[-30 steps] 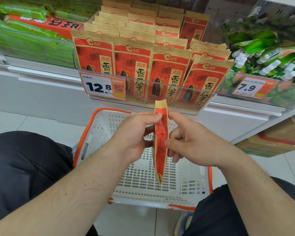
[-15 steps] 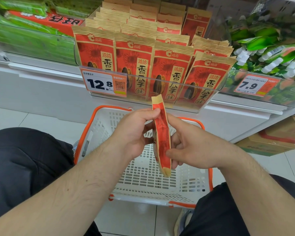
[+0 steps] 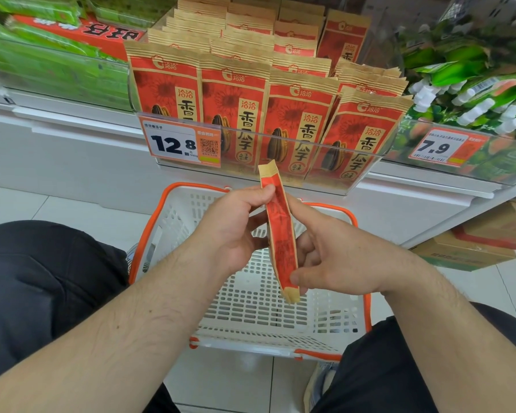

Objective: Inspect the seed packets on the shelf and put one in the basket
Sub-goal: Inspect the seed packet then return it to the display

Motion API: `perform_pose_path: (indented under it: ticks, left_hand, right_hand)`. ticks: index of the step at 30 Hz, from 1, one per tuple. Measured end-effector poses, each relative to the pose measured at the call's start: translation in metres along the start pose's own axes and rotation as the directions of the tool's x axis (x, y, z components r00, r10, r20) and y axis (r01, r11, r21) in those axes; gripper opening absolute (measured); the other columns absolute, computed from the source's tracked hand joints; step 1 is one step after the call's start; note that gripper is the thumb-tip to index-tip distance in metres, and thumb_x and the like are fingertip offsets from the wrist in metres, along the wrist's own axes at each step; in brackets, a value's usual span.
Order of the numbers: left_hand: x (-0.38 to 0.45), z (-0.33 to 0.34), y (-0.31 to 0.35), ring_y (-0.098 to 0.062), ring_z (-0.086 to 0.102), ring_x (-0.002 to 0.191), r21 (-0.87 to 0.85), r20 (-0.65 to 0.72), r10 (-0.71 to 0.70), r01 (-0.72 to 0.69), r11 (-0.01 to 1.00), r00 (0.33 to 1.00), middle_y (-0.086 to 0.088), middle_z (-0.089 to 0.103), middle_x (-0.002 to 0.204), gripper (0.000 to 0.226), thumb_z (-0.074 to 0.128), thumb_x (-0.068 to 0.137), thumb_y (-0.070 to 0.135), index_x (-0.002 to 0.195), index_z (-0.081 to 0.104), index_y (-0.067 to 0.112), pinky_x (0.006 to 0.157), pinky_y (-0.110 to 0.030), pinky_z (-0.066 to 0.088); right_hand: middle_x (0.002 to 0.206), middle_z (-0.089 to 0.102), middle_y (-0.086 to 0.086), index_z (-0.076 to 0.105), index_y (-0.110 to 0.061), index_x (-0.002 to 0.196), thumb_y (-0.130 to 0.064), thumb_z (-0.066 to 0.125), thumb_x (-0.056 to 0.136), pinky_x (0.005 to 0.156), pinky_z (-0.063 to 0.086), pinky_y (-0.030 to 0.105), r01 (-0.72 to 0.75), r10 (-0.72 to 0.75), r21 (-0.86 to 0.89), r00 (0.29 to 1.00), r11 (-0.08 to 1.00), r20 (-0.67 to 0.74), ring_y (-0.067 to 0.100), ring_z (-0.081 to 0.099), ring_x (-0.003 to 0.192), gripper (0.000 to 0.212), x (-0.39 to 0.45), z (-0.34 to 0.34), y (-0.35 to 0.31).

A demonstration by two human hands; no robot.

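A red and tan seed packet [image 3: 280,234] is held edge-on between both hands, above the white basket [image 3: 334,320] with its orange rim. My left hand [image 3: 233,231] pinches the packet near its top. My right hand [image 3: 337,257] grips its lower part, thumb near the bottom seal. Rows of matching red seed packets [image 3: 236,108] stand upright on the shelf just behind, held in by a clear plastic front lip.
A 12.8 price tag [image 3: 179,144] and a 7.9 price tag [image 3: 441,149] hang on the shelf front. Green snack packs [image 3: 42,55] fill the left; green and white packs [image 3: 471,84] fill the right. Cardboard boxes [image 3: 486,242] sit on the floor at right. My knees flank the basket.
The packet has turned slightly and tilted, its bottom end swinging right. My right hand slid down toward the bottom seal; my left hand stays near the top.
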State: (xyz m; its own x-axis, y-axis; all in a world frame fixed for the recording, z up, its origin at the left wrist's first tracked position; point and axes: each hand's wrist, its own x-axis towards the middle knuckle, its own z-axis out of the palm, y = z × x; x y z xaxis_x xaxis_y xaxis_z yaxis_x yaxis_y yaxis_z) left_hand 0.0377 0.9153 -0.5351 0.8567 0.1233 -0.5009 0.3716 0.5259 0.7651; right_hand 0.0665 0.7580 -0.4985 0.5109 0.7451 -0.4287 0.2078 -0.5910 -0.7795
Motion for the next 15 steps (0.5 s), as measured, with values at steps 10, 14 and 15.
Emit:
perform_pose_path:
  ticks: [10, 14, 15]
  left_hand:
    - [-0.005, 0.002, 0.002, -0.028, 0.072, 0.077, -0.156, 0.160, -0.026, 0.051, 0.986, 0.987, -0.017, 0.066, 0.097, 0.026, 0.050, 0.098, 0.023, 0.113, 0.065, 0.008, 0.065, -0.041, 0.062]
    - [-0.005, 0.003, 0.000, -0.026, 0.067, 0.088, -0.063, 0.070, 0.024, -0.019, 0.998, 0.997, -0.014, 0.068, 0.098, 0.036, 0.051, 0.100, 0.026, 0.120, 0.064, 0.000, 0.080, -0.047, 0.059]
    - [-0.005, 0.004, 0.000, -0.024, 0.066, 0.089, -0.025, 0.049, 0.043, -0.042, 0.999, 0.998, -0.012, 0.069, 0.099, 0.035, 0.053, 0.098, 0.027, 0.119, 0.065, 0.001, 0.085, -0.047, 0.055]
  right_hand:
    - [0.091, 0.064, -0.034, 0.022, -0.063, 0.130, -0.025, 0.089, 0.069, 0.072, 0.056, 0.019, -0.042, 0.056, 0.075, 0.979, 0.996, -0.197, -0.009, 0.066, 0.073, 0.099, 0.006, 0.004, 0.006]
    - [0.094, 0.068, -0.014, 0.020, -0.052, 0.140, -0.037, 0.090, 0.059, 0.075, 0.061, 0.033, -0.136, 0.114, -0.058, 0.953, 0.989, -0.281, 0.005, 0.070, 0.084, 0.108, 0.010, 0.008, 0.007]
    - [0.096, 0.068, -0.013, 0.018, -0.048, 0.141, -0.041, 0.090, 0.056, 0.075, 0.061, 0.034, -0.158, 0.128, -0.081, 0.946, 0.984, -0.299, 0.006, 0.069, 0.085, 0.112, 0.011, 0.010, 0.009]
